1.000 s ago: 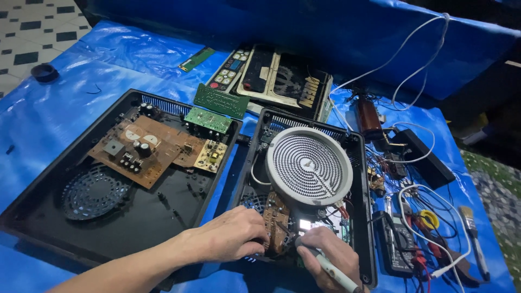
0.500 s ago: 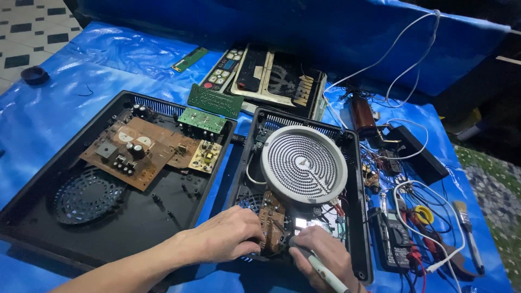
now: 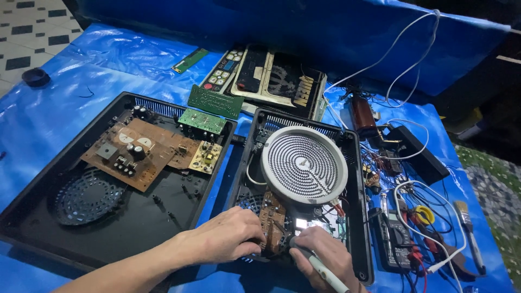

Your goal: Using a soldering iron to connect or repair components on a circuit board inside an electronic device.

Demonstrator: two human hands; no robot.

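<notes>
My left hand (image 3: 228,239) rests on the near edge of a brown circuit board (image 3: 273,220) inside the right black cooker housing (image 3: 358,190), fingers closed on the board's edge. My right hand (image 3: 325,255) grips a white pen-shaped tool (image 3: 323,269) whose tip points at the same board. A round grey coil heater (image 3: 304,164) sits just beyond the board in that housing. A small bright light glows between my hands.
A second black housing (image 3: 65,163) on the left holds a brown circuit board (image 3: 138,152) and a fan grille. Green boards (image 3: 215,101), a control panel (image 3: 222,70), a multimeter (image 3: 399,239), tangled wires, a brush (image 3: 469,230) and a blue tarp (image 3: 65,70) surround them.
The view has shifted slightly; both hands stay on the brown board in the right housing, the right hand's tool nudged a little closer to it.
</notes>
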